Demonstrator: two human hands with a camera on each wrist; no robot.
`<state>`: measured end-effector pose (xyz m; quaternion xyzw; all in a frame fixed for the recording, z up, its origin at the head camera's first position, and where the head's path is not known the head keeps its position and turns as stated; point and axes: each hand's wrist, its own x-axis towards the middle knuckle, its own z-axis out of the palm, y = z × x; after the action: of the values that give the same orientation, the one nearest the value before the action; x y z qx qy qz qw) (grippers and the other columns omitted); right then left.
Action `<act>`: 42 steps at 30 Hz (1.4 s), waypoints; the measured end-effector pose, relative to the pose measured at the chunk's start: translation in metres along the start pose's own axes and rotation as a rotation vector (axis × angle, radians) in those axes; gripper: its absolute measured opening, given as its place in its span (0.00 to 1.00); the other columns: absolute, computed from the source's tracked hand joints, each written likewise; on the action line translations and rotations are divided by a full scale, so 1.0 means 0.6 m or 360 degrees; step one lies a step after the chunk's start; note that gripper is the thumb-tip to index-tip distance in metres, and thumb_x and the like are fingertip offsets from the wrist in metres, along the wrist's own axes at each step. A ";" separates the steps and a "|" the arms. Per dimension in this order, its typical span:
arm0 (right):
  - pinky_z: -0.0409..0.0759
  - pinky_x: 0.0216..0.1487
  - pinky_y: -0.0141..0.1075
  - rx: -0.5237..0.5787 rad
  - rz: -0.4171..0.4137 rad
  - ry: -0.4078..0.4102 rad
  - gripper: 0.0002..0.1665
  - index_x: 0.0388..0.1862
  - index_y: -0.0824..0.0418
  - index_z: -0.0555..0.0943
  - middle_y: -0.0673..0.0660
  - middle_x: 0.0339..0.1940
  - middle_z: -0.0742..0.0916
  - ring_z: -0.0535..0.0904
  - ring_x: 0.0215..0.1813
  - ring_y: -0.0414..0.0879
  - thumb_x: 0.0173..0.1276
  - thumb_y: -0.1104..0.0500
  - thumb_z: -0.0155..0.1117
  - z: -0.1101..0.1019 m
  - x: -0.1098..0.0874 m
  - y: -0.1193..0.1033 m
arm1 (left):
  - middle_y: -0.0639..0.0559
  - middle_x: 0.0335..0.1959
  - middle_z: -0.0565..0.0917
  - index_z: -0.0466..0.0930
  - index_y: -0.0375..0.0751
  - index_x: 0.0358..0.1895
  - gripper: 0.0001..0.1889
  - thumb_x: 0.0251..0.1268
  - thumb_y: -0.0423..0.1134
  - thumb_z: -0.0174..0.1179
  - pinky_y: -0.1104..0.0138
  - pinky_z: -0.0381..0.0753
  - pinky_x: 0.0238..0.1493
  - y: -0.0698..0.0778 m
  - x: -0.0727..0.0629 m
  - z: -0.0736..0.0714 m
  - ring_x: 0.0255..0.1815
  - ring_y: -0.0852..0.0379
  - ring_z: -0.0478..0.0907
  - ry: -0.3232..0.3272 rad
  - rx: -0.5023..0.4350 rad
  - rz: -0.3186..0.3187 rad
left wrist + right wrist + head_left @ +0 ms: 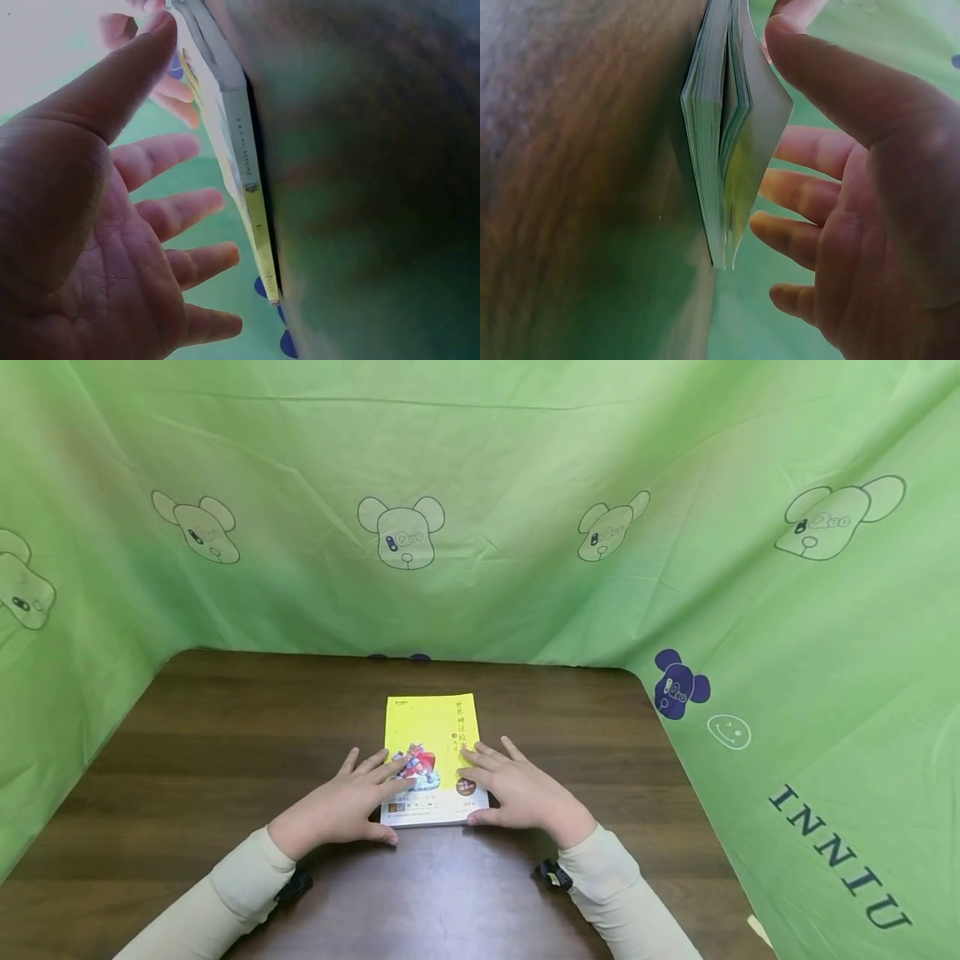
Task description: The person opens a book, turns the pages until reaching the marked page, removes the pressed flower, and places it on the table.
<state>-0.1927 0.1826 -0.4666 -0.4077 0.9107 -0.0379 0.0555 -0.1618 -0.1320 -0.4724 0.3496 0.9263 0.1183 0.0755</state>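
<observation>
A closed paperback book (423, 720) lies flat on the table, its cover yellow above and white below, with a colourful figure and dark Chinese characters. Over its left side reaches my left hand (351, 802), fingers spread and straight above the cover, thumb near the lower left corner. My right hand (521, 789) mirrors it at the right side, its fingertips over the cover's edge and thumb at the lower right corner. The left wrist view shows the spine (251, 165) beside the spread fingers. In the right wrist view the page edges (709, 135) fan slightly apart under the cover.
The brown wooden table (225, 735) has rounded far corners. Green cloth (495, 602) printed with bear heads hangs at the back and both sides. A small pale object (759, 930) shows at the table's right edge. Dark straps sit at both wrists.
</observation>
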 end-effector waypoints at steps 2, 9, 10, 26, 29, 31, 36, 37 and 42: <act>0.46 0.80 0.62 0.0012 -0.0009 -0.0010 0.44 0.74 0.53 0.75 0.55 0.81 0.69 0.60 0.82 0.55 0.66 0.31 0.66 0.001 0.000 -0.002 | 0.42 0.81 0.62 0.72 0.49 0.74 0.44 0.55 0.63 0.72 0.26 0.47 0.71 0.002 0.000 0.002 0.81 0.32 0.55 -0.0029 -0.0007 0.0008; 0.49 0.79 0.63 -0.0001 -0.0018 -0.0019 0.43 0.73 0.52 0.76 0.55 0.79 0.71 0.64 0.80 0.55 0.65 0.32 0.69 0.003 0.002 -0.005 | 0.45 0.80 0.65 0.74 0.51 0.73 0.38 0.59 0.54 0.74 0.28 0.53 0.71 -0.002 0.004 0.004 0.81 0.35 0.57 -0.0058 0.0079 0.0010; 0.50 0.79 0.63 -0.0002 -0.0020 -0.0018 0.42 0.72 0.52 0.76 0.55 0.79 0.71 0.64 0.80 0.56 0.65 0.33 0.69 0.003 0.002 -0.006 | 0.46 0.80 0.65 0.74 0.52 0.73 0.37 0.59 0.54 0.74 0.28 0.54 0.71 -0.003 0.005 0.004 0.81 0.35 0.57 -0.0059 0.0093 0.0011; 0.57 0.76 0.65 -0.0069 -0.0006 -0.0041 0.33 0.64 0.51 0.81 0.58 0.76 0.76 0.70 0.76 0.59 0.66 0.37 0.71 0.006 0.007 -0.021 | 0.43 0.78 0.67 0.76 0.50 0.71 0.30 0.67 0.47 0.70 0.32 0.59 0.71 -0.002 0.005 0.004 0.79 0.35 0.61 -0.0050 0.0142 -0.0021; 0.59 0.76 0.65 -0.0036 0.0004 -0.0048 0.30 0.63 0.51 0.82 0.58 0.74 0.77 0.72 0.75 0.58 0.67 0.39 0.70 0.005 0.006 -0.023 | 0.42 0.78 0.67 0.77 0.48 0.71 0.28 0.69 0.47 0.68 0.32 0.58 0.72 0.003 0.004 0.005 0.78 0.34 0.61 -0.0029 0.0104 -0.0030; 0.60 0.75 0.65 -0.0032 -0.0001 -0.0049 0.28 0.63 0.51 0.83 0.57 0.73 0.79 0.73 0.74 0.57 0.68 0.40 0.69 0.004 0.006 -0.024 | 0.41 0.78 0.67 0.77 0.47 0.70 0.28 0.69 0.48 0.67 0.32 0.58 0.72 0.007 0.003 0.006 0.79 0.34 0.60 -0.0020 0.0074 -0.0033; 0.67 0.72 0.62 -0.0077 -0.0089 -0.0008 0.21 0.59 0.51 0.86 0.53 0.63 0.86 0.80 0.67 0.50 0.72 0.44 0.67 0.001 0.007 -0.026 | 0.40 0.77 0.68 0.77 0.46 0.69 0.27 0.69 0.49 0.67 0.33 0.60 0.71 0.012 0.002 0.010 0.78 0.35 0.62 0.0001 0.0050 -0.0017; 0.69 0.71 0.62 -0.0086 -0.0115 0.0010 0.19 0.56 0.51 0.87 0.51 0.60 0.87 0.82 0.64 0.47 0.73 0.45 0.66 0.000 0.007 -0.026 | 0.40 0.77 0.69 0.78 0.46 0.68 0.27 0.69 0.49 0.67 0.33 0.61 0.71 0.012 0.002 0.010 0.78 0.36 0.63 0.0008 0.0050 -0.0015; 0.75 0.66 0.60 -0.0084 -0.0188 0.0112 0.10 0.49 0.50 0.88 0.45 0.48 0.91 0.86 0.52 0.39 0.76 0.51 0.64 -0.004 0.010 -0.025 | 0.41 0.74 0.72 0.80 0.46 0.66 0.26 0.68 0.50 0.68 0.33 0.65 0.68 0.011 0.004 0.014 0.76 0.36 0.66 0.0072 0.0067 -0.0004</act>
<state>-0.1859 0.1679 -0.4628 -0.4604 0.8871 -0.0316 0.0103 -0.1578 -0.1243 -0.4786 0.3473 0.9305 0.1067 0.0472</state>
